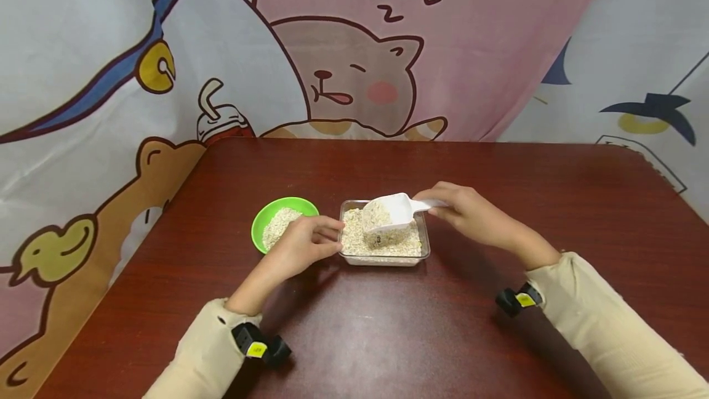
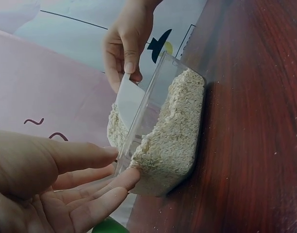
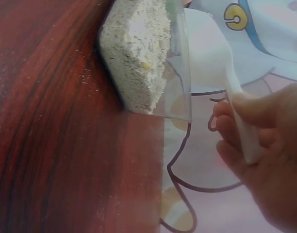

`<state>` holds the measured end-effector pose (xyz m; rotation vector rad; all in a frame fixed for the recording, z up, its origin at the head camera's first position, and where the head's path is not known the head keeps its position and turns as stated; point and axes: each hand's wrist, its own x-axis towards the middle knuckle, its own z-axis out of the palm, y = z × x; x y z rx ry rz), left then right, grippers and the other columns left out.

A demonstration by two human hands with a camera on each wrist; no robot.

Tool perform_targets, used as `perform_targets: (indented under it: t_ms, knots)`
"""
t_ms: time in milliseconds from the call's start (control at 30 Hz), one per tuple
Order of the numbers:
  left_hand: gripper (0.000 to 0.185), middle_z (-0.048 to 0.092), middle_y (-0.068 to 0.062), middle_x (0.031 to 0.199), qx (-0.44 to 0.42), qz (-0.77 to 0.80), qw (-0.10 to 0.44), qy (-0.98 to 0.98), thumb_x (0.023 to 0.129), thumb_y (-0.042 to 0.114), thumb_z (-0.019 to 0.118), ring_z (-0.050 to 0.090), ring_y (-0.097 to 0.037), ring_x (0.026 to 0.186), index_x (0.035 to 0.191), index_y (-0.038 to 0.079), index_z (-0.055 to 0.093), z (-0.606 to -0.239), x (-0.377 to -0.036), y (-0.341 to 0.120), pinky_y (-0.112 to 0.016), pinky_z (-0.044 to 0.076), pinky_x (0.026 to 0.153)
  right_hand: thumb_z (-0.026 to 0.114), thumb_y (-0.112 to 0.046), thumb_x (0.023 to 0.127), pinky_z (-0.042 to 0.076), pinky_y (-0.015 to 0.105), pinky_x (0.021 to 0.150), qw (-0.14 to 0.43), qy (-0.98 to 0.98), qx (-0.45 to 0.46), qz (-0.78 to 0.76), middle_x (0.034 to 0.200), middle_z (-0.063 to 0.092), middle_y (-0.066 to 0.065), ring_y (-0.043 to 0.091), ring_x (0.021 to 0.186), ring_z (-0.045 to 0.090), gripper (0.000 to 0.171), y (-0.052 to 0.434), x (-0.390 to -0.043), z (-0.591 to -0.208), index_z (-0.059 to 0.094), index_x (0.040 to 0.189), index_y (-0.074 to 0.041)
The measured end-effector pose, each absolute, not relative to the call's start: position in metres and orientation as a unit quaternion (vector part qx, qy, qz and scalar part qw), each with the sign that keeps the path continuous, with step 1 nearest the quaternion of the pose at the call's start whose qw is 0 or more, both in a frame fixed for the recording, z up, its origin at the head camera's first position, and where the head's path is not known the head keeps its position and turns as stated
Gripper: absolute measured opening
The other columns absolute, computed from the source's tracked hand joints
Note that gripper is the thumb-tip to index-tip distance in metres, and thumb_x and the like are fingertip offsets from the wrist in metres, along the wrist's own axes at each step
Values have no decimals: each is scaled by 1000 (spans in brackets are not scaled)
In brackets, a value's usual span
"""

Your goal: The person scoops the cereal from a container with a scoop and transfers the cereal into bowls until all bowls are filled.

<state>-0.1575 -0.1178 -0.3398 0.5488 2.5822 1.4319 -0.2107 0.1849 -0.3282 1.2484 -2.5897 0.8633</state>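
My right hand (image 1: 471, 214) grips the handle of a white scoop (image 1: 400, 209), thumb along it in the right wrist view. The scoop holds pale oat flakes (image 1: 376, 214) and hangs tilted over a clear rectangular container (image 1: 384, 260). More oats (image 2: 173, 131) fill much of that container, heaped unevenly against its walls. At the container's left side is my left hand (image 1: 303, 240), its fairly straight thumb and fingers (image 2: 102, 204) touching the wall near the rim. Behind that hand stands a green bowl (image 1: 258, 226) with oats in it, partly hidden by the hand.
The dark red-brown wooden table (image 1: 360, 337) carries the container and the bowl. A few crumbs lie on the wood beside the container. A cartoon-printed cloth (image 1: 471, 48) hangs behind and along the left side of the table.
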Motion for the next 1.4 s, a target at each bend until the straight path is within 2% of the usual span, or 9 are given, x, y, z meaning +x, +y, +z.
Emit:
perform_targets:
  t_ms: [500,1000,1400]
  knots:
    - [31,67,-14,90,166,465,42,869,81,3,67,65,-24,81,110,-5,62,-329,-156,-142,-32,51,71,62,6,83,44,28,71,87,-850,417,310,95,61,0,10,84,52,30,175,-213,-314,64,111,-4]
    - [33,67,-15,93,132,450,23,883,82,4,66,65,-26,87,114,-5,60,-314,-155,-191,-29,50,67,59,-1,88,43,31,74,62,-834,439,327,98,61,0,11,89,53,27,148,-221,-309,63,113,-6]
    - [36,66,-18,95,92,401,12,911,84,9,66,63,-29,87,116,-6,58,-309,-150,-233,-30,50,67,57,0,89,44,33,75,26,-831,449,327,99,60,3,14,87,53,27,124,-224,-307,62,115,-5]
